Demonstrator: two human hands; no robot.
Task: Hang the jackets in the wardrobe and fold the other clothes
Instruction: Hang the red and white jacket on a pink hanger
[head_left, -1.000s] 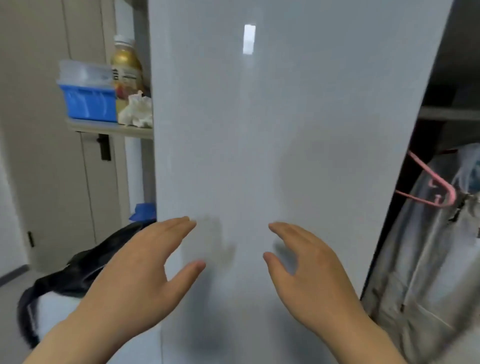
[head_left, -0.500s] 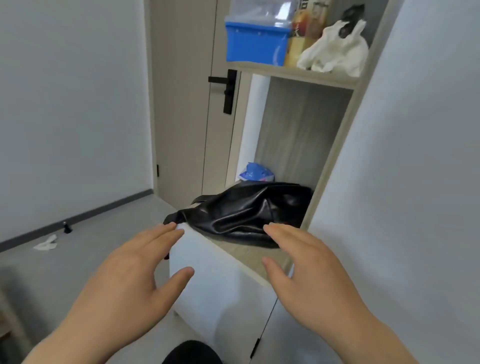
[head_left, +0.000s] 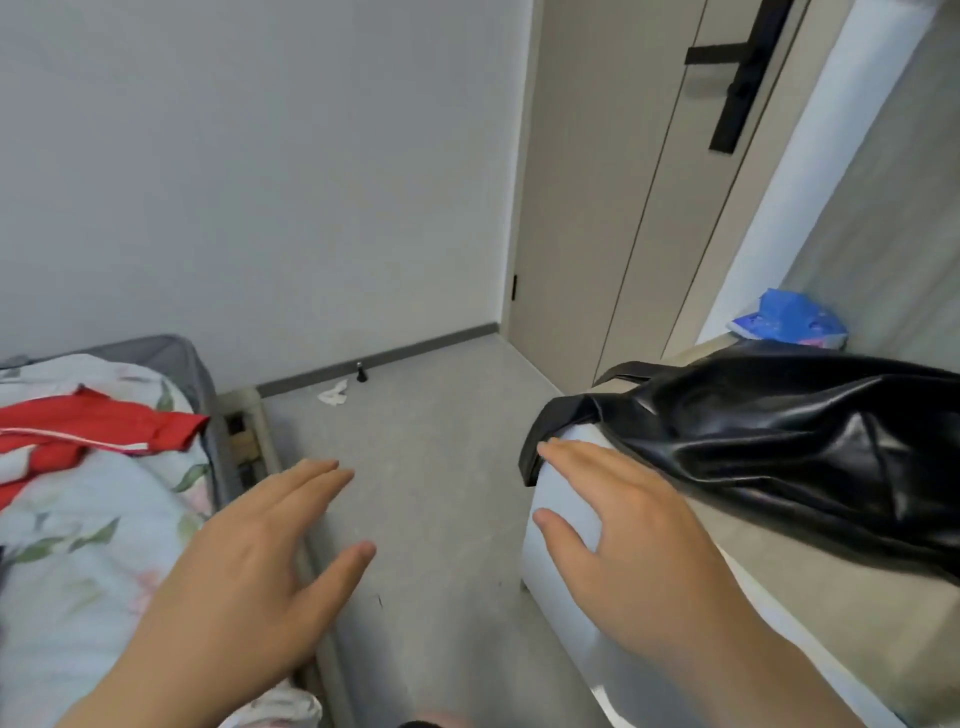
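Both hands are held out with fingers straight and spread, holding nothing and set apart from each other. The left hand (head_left: 249, 561) hangs over the bed's edge and the grey floor (head_left: 441, 441). The right hand (head_left: 623, 535) is at the white cabinet (head_left: 561, 597) corner; whether it touches, I cannot tell. A red garment (head_left: 78, 431) lies crumpled on the floral quilt (head_left: 78, 545) at the left. A black leather bag (head_left: 779, 431) sits on the cabinet at the right, with a blue packet (head_left: 789, 319) beyond it
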